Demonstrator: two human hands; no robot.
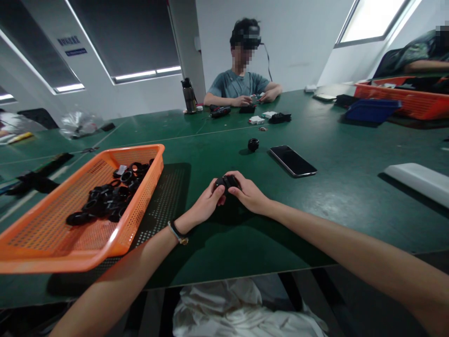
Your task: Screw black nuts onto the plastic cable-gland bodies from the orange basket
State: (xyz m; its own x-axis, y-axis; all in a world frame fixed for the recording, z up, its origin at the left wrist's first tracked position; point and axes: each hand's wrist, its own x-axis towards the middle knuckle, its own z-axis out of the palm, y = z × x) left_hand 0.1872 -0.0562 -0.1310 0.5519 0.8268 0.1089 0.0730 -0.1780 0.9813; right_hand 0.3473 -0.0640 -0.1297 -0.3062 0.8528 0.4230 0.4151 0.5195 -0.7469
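Note:
My left hand (206, 203) and my right hand (249, 194) meet over the green table (224, 234), both gripping one small black round part (227, 181) between the fingertips. The part sits just above the table surface and is partly hidden by my fingers. A bracelet is on my left wrist. To the left, an orange mesh basket (45, 243) holds several black rings (108, 196). Another black round part (253, 144) stands alone further out on the table.
A dark phone (293, 160) lies right of the lone part. A white flat object (419, 180) is at the right edge. Across the table a person handles small parts beside a bottle (189, 96). Blue bin (372, 111) and orange tray (410, 100) sit far right.

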